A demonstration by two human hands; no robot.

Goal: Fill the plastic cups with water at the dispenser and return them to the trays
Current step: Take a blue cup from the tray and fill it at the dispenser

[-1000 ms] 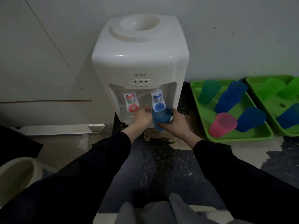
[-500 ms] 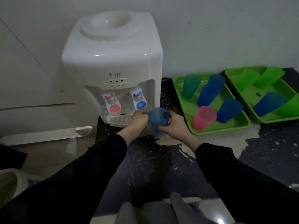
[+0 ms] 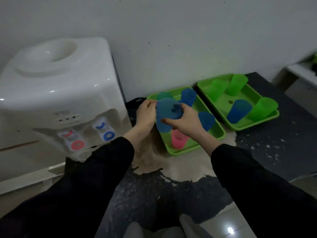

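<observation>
Blue cup [image 3: 164, 116], translucent tapered plastic, over the glossy green tray [image 3: 216, 131]: I see my right hand [image 3: 186, 121] gripping its side, left hand [image 3: 146, 112] pinching its rim.

No legible text on record. Water dispenser [image 3: 56, 93], left of frame: small brand mark [image 3: 62, 112] on the front panel above three indicator dots [image 3: 67, 119], too blurred to read. Red tap plate [image 3: 72, 140] and blue tap plate [image 3: 104, 129], lower left: coloured markings only, lettering indiscernible.
</observation>
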